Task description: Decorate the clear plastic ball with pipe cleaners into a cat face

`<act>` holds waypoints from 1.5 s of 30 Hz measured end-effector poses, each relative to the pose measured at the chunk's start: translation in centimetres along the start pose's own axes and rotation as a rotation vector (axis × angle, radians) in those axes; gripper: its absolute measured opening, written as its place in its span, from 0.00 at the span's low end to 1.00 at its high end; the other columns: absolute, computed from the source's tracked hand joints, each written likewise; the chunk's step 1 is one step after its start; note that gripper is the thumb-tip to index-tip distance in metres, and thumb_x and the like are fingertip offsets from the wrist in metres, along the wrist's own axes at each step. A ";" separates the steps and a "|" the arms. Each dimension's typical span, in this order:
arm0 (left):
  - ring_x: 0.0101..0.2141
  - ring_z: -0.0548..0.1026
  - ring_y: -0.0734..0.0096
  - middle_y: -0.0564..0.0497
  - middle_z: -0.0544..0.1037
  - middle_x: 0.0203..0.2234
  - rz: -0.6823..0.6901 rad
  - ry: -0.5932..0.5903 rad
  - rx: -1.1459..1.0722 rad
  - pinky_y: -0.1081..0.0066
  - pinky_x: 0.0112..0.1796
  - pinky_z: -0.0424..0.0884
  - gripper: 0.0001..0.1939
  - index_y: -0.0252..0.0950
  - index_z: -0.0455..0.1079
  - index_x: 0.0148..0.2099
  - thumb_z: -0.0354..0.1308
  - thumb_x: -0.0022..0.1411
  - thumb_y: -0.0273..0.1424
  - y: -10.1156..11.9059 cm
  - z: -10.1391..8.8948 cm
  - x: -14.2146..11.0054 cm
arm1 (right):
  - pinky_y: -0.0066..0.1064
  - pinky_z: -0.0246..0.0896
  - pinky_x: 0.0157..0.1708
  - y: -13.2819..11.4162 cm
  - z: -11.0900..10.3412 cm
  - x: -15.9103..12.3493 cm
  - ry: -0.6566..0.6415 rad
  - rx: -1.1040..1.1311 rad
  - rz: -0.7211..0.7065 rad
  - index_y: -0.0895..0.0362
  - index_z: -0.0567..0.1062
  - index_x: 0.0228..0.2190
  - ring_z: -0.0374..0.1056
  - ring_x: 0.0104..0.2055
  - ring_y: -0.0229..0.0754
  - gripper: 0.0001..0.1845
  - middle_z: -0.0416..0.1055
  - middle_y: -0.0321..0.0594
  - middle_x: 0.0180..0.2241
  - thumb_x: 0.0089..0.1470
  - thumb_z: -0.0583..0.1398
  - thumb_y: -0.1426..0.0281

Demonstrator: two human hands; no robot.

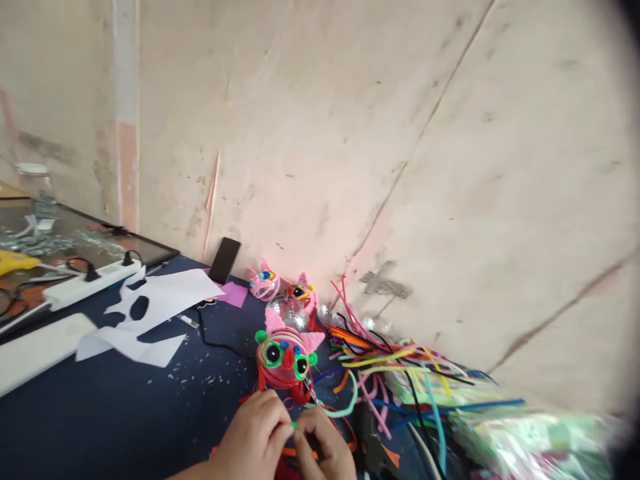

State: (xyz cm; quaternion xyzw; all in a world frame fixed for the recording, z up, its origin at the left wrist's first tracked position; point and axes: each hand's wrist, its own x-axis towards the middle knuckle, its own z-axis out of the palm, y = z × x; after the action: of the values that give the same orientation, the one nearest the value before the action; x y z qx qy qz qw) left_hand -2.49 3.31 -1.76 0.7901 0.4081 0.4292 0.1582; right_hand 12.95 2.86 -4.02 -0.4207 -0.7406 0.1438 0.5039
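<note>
My left hand (256, 432) and my right hand (326, 445) meet at the front of the dark blue table, fingertips pinched together. Between them shows a small bit of green pipe cleaner (295, 426); the rest of it is hidden by the fingers. Just beyond stands a red pipe-cleaner figure (287, 377) with pink horns, green-ringed eyes and a red nose. Orange and red strands lie partly hidden beneath my hands. Behind that figure are a second horned figure (307, 293), a pink horned one (264, 285) and a clear plastic ball (290, 312).
Loose coloured pipe cleaners (360, 340) and shiny plastic bags (545, 440) spread along the right. Cut white paper (175, 303), a black phone (225, 260), a power strip (95, 283) and a yellow glue gun (17, 262) lie left. A stained wall (320, 153) borders the table.
</note>
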 end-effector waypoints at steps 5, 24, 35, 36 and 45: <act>0.28 0.72 0.68 0.52 0.74 0.26 0.049 -0.160 0.124 0.73 0.30 0.66 0.08 0.38 0.67 0.29 0.51 0.58 0.22 -0.1 -1.4 0.6 | 0.27 0.60 0.28 -2.0 -1.1 1.3 -0.070 -0.072 -0.112 0.55 0.66 0.23 0.65 0.28 0.39 0.09 0.68 0.37 0.24 0.50 0.54 0.79; 0.27 0.69 0.69 0.54 0.70 0.22 -0.298 -0.069 -0.258 0.75 0.29 0.67 0.15 0.38 0.66 0.26 0.51 0.59 0.41 2.4 -1.9 0.5 | 0.29 0.59 0.34 -4.7 -1.5 1.4 0.062 0.160 0.206 0.55 0.72 0.21 0.65 0.31 0.38 0.10 0.69 0.34 0.24 0.46 0.59 0.80; 0.25 0.66 0.72 0.57 0.69 0.20 -0.394 0.081 -0.356 0.76 0.28 0.63 0.10 0.36 0.68 0.26 0.57 0.54 0.37 3.5 0.4 1.6 | 0.28 0.58 0.32 -3.7 -1.9 2.0 0.131 0.160 0.294 0.56 0.68 0.19 0.62 0.28 0.37 0.10 0.65 0.32 0.22 0.46 0.58 0.80; 0.25 0.65 0.73 0.57 0.68 0.19 -0.400 0.100 -0.377 0.76 0.28 0.63 0.10 0.36 0.68 0.25 0.58 0.54 0.36 3.6 0.7 1.6 | 0.28 0.58 0.32 -3.6 -2.0 2.0 0.132 0.144 0.282 0.56 0.68 0.19 0.62 0.28 0.37 0.10 0.65 0.32 0.22 0.46 0.58 0.81; 0.24 0.67 0.71 0.56 0.70 0.19 -0.411 -0.016 -0.115 0.75 0.27 0.62 0.13 0.36 0.71 0.28 0.56 0.53 0.41 4.1 -0.3 2.2 | 0.26 0.56 0.31 -2.9 -3.4 2.4 -0.027 0.027 0.163 0.56 0.68 0.20 0.61 0.28 0.37 0.10 0.64 0.32 0.22 0.47 0.58 0.81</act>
State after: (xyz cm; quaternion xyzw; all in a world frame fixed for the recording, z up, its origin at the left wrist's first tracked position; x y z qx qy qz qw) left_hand 0.03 2.43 2.06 0.6834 0.5341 0.4042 0.2906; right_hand 14.16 2.24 0.84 -0.4708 -0.7086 0.2000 0.4861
